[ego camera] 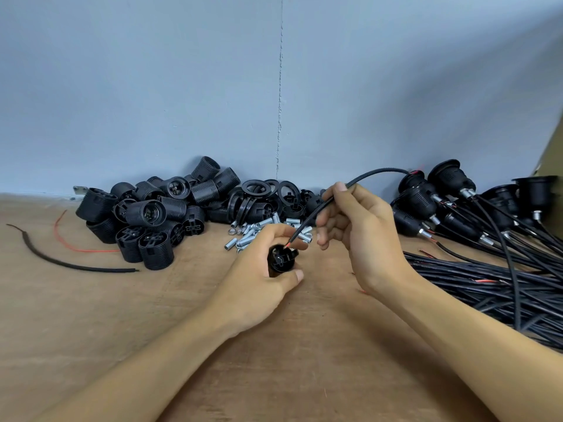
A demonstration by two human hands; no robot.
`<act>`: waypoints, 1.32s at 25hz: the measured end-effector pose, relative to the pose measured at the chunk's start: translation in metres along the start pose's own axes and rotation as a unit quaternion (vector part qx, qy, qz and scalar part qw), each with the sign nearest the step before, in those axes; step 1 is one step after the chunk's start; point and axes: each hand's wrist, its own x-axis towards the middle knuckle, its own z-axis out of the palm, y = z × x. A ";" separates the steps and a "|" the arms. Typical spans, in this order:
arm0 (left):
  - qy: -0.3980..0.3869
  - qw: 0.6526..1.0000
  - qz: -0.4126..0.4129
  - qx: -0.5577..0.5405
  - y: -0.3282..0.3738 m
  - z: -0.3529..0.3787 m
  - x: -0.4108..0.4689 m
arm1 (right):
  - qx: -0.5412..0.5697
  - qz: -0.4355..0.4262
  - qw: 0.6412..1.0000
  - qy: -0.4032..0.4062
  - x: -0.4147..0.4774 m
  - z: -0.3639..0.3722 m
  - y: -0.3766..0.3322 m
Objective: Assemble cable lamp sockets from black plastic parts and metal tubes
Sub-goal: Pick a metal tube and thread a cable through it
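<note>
left grip: curled round the socket, looked light, hard plastic
right grip: pinched the cable near its tip, seemed floppy, best held close

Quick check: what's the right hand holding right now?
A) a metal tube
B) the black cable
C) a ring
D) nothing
B: the right hand pinches the black cable, whose red-tipped end meets the socket gripped by the left hand.
</note>
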 end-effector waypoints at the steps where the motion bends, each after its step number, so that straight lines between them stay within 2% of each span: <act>1: 0.007 1.000 0.005 -0.003 -0.001 0.000 0.000 | -0.023 -0.003 1.000 -0.019 -0.002 0.001 0.002; 7: 0.027 1.000 0.010 -0.010 -0.003 0.000 0.001 | -0.130 -0.060 0.989 -0.037 -0.007 0.002 0.010; 13: 0.039 0.999 0.011 -0.003 -0.005 0.001 0.002 | -0.156 -0.068 0.985 -0.018 -0.007 0.001 0.010; 23: 0.050 0.998 0.025 -0.008 -0.004 0.002 0.002 | -0.167 -0.086 0.980 -0.066 -0.012 0.007 0.004; 28: 0.052 0.998 0.041 -0.006 -0.005 0.002 0.002 | -0.239 -0.142 0.960 -0.043 -0.014 0.008 0.001; 33: 0.055 0.997 0.050 0.002 -0.003 0.004 0.001 | -0.219 -0.121 0.968 -0.030 -0.016 0.009 -0.002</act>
